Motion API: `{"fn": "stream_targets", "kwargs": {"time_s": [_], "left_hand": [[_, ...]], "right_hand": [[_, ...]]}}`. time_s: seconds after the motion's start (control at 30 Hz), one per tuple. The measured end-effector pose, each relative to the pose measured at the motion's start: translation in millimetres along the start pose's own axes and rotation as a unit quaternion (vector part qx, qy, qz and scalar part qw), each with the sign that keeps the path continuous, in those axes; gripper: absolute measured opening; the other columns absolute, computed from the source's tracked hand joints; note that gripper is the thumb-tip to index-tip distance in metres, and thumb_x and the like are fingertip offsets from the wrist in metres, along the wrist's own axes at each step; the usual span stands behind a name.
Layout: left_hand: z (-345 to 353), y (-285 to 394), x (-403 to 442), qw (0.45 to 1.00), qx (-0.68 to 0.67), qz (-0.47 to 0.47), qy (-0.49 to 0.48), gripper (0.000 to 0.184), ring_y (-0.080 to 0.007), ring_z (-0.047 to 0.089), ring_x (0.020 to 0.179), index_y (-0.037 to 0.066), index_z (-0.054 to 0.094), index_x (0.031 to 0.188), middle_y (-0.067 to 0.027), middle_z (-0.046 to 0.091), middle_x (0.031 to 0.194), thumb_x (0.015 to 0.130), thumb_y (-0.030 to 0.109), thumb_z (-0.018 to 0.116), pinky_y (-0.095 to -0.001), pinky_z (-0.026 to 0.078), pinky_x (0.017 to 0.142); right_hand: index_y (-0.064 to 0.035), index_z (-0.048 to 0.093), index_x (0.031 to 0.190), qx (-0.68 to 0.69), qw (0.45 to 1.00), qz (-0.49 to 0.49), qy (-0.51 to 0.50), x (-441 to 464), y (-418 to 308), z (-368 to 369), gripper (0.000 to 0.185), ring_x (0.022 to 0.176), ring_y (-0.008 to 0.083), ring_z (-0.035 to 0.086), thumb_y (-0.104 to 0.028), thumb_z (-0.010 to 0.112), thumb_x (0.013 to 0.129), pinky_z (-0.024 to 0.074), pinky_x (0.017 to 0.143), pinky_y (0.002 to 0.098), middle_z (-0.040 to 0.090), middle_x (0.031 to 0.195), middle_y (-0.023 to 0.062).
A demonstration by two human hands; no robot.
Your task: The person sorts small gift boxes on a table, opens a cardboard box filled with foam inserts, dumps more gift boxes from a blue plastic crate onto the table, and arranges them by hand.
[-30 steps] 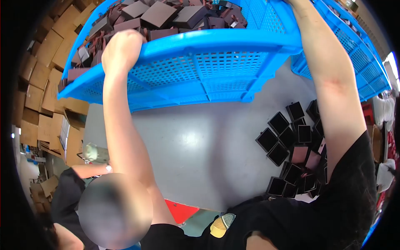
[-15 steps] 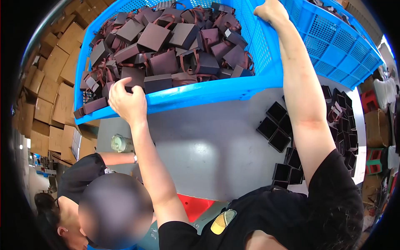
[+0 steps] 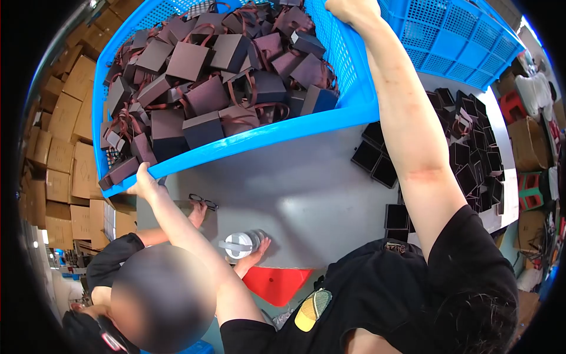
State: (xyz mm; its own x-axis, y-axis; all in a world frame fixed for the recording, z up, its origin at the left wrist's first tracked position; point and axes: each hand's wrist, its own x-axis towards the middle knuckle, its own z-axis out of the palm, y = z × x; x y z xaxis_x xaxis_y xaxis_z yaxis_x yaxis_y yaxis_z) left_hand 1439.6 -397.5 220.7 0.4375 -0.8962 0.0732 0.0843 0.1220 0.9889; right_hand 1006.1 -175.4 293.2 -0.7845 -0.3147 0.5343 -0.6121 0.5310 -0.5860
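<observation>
A large blue plastic crate [image 3: 236, 143] is heaped with dark brown gift boxes [image 3: 190, 61] that have reddish-brown ribbon handles. It is tilted, its near rim sloping down to the left. At the near left corner, my left hand [image 3: 144, 182] grips that rim, thumb on top and the other fingers mostly hidden underneath. My right hand [image 3: 355, 9] is closed over the rim on the right side, partly cut off by the top of the view. Grey tabletop shows below the crate's near side.
A second blue crate [image 3: 451, 38] stands at upper right. Open black boxes [image 3: 471, 150] cover the table's right side. At lower left, a co-worker has one hand by eyeglasses [image 3: 203, 202] and the other at a lidded clear jar [image 3: 242, 243]. Cardboard cartons [image 3: 71, 121] are stacked on the left.
The crate has shifted left and its near left corner has dropped. My left hand has moved from the near rim to that corner. The co-worker's jar has moved toward me.
</observation>
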Motion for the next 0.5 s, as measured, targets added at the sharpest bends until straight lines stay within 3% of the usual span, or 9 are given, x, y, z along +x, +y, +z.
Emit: {"fn": "stream_targets", "kwargs": {"time_s": [0.03,0.13,0.3,0.4,0.5], "left_hand": [[-14,-21,53,0.985,-0.005,-0.132,-0.111,0.047,-0.0262,0.057,0.081,0.003,0.047,0.103,-0.0125,0.052,0.099,0.063,0.01,0.069,-0.0492,0.051,0.063],[-14,-16,37,0.944,-0.119,-0.268,-0.151,0.033,-0.0277,0.056,0.079,0.007,0.05,0.088,-0.0089,0.054,0.089,0.063,0.017,0.069,-0.0502,0.05,0.069],[-18,-15,28,0.957,-0.1,-0.217,-0.162,0.029,-0.0287,0.056,0.079,0.008,0.052,0.086,-0.0072,0.054,0.085,0.064,0.018,0.068,-0.0489,0.049,0.075],[-19,-22,30,0.953,-0.132,-0.214,-0.168,0.029,-0.031,0.057,0.083,0.004,0.054,0.09,-0.0109,0.057,0.088,0.066,0.015,0.067,-0.0502,0.049,0.08],[-26,-30,26,0.945,-0.171,-0.214,-0.178,0.032,-0.0335,0.058,0.088,0.0,0.054,0.094,-0.0145,0.058,0.092,0.067,0.014,0.065,-0.0508,0.048,0.085]], "right_hand": [[0.0006,0.065,0.091,0.004,1.0,0.003,-0.002,-1,-1,-1,0.027,0.095,0.0362,0.063,-0.019,0.057,0.073,0.049,0.084,0.0414,0.066,0.096,0.0235],[0.0005,0.065,0.091,0.012,1.0,0.01,-0.005,-6,-2,-5,0.027,0.095,0.036,0.063,-0.02,0.058,0.074,0.0488,0.084,0.0416,0.065,0.096,0.0237],[0.0015,0.064,0.091,0.011,1.0,0.007,-0.005,-11,-4,-9,0.027,0.095,0.0373,0.063,-0.019,0.058,0.074,0.0482,0.083,0.0427,0.065,0.096,0.0244],[0.0036,0.063,0.089,0.088,0.995,-0.019,-0.051,-19,-14,-24,0.026,0.094,0.0389,0.062,-0.017,0.059,0.073,0.0476,0.082,0.0438,0.064,0.095,0.0266],[0.0063,0.063,0.089,0.032,0.999,-0.031,0.027,-26,-6,-16,0.027,0.093,0.0408,0.061,-0.014,0.059,0.072,0.047,0.081,0.0437,0.063,0.094,0.029]]}}
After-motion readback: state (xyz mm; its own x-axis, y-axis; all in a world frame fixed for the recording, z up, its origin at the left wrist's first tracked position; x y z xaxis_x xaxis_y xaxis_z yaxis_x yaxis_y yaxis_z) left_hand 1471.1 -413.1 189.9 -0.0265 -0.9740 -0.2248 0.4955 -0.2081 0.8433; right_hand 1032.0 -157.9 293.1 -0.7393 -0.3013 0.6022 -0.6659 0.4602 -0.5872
